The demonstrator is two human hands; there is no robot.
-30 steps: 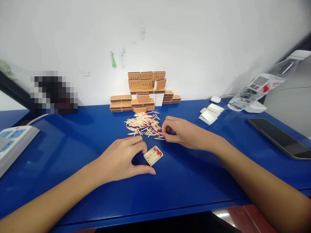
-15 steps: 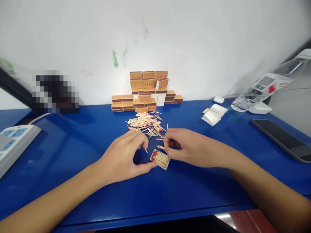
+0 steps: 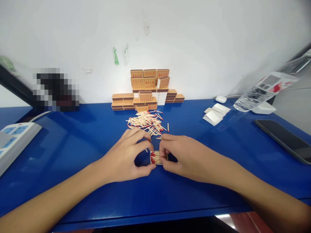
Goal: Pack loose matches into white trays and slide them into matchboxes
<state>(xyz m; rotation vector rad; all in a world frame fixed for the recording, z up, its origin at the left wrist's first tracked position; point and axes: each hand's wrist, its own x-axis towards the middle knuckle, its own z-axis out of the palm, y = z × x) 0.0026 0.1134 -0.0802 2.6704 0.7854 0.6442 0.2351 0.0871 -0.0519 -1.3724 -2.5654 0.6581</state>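
A small white matchbox tray sits between my hands, packed with red-tipped matches. My left hand grips the tray's left end, with the thumb at the near corner and the index finger at the far one. My right hand pinches over the tray's right end, its fingertips down at the matches. Those fingers hide the right part of the tray and most of the match they hold. Beyond my hands lies a loose heap of matches, with a single match off to its right.
Orange matchboxes are stacked against the wall. Unfolded white card, an earbud case, a plastic bottle and a phone lie on the right. A power strip is at the left of the blue table.
My right hand has moved left and down, bringing its match over the tray. My left index finger has closed onto the tray's far corner, and the tray has turned straighter.
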